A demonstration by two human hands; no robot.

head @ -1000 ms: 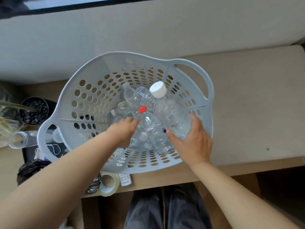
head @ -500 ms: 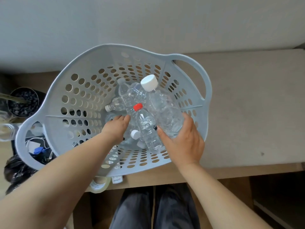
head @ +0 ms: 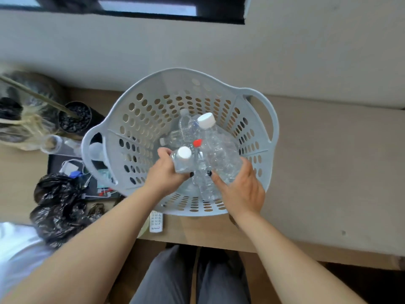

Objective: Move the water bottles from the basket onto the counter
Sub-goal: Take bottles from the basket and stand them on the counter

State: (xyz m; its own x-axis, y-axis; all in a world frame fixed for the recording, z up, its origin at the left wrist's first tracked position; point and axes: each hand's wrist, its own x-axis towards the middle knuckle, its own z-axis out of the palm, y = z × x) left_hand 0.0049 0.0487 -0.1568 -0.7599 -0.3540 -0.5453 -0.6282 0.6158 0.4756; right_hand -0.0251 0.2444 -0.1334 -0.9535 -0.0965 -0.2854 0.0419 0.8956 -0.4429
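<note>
Lower bottles point(head: 175, 137) in basket point(head: 153, 84) overlapped, count unclear; remote point(head: 156, 222) print unreadable; plant point(head: 19, 119) blurred, cut by left edge

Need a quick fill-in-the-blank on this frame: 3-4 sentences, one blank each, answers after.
1. The left hand grips a small bottle whose cap is ____.
2. The bottle lying between the two hands has a ____ cap.
3. The right hand rests on the large bottle with the ____ cap, inside the basket.
4. The bottles lie in a perforated ____ with two handles.

Answers: white; red; white; basket
</note>
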